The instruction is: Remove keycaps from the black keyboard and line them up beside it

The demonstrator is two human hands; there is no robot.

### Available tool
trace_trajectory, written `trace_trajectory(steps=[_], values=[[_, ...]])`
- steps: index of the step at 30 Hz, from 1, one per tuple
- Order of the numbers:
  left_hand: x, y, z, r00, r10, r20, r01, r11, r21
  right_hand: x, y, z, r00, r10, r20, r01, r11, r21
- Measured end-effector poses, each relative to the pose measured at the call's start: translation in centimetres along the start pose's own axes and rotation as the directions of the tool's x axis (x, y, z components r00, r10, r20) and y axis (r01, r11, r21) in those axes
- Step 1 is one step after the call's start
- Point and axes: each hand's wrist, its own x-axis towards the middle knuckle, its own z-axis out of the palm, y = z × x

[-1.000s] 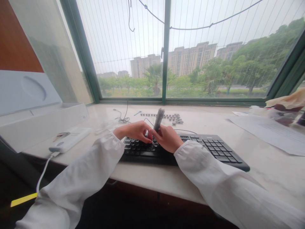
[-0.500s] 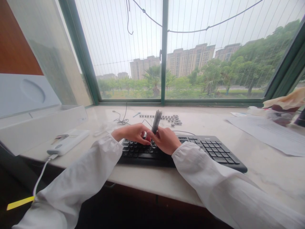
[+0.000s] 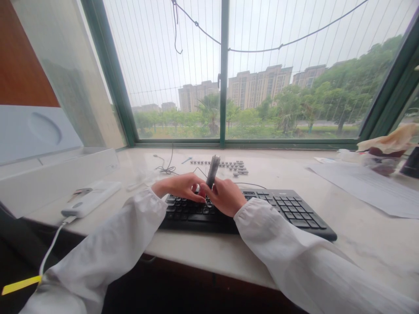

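A black keyboard lies before me, with several keycaps off in the part under my hands. My right hand is closed round a dark brush, which stands nearly upright with its frayed bristle end on top. Its lower end is hidden by my fingers, close over the keys. My left hand bends over the left half of the keyboard, thumb and fingers drawn in beside my right fingertips. Whatever is between them is too small or hidden to make out. Behind the keyboard, loose keycaps lie in rows.
Left of the keyboard are a white power strip with keys on it and a white open box. A coiled cable lies near the window. Paper sheets and a plastic bag are at the right.
The camera view has shifted slightly, so everything sits a little lower and further left. Both hands stay at the same part of the keyboard, and the brush is still in my right hand.
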Motion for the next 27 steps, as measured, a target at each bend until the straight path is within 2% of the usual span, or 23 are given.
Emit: trace_trajectory(steps=[7, 13, 22, 27], values=[[0.0, 0.1, -0.1, 0.999, 0.034, 0.005, -0.034, 0.999, -0.013, 0.0, 0.1, 0.0, 1.0, 0.016, -0.011, -0.016, 0.999, -0.027], [0.0, -0.1, 0.1, 0.994, 0.103, -0.036, -0.105, 0.992, -0.07, 0.1, 0.1, 0.0, 0.999, 0.033, -0.003, -0.033, 0.999, -0.042], [-0.1, 0.7, -0.7, 0.993, 0.117, -0.008, -0.117, 0.988, -0.105, 0.1, 0.0, -0.2, 1.0, 0.026, -0.005, -0.026, 0.999, -0.037], [-0.4, 0.6, -1.0, 0.996, 0.083, 0.013, -0.082, 0.992, -0.093, 0.1, 0.3, 0.1, 1.0, 0.019, -0.021, -0.02, 0.999, -0.038]])
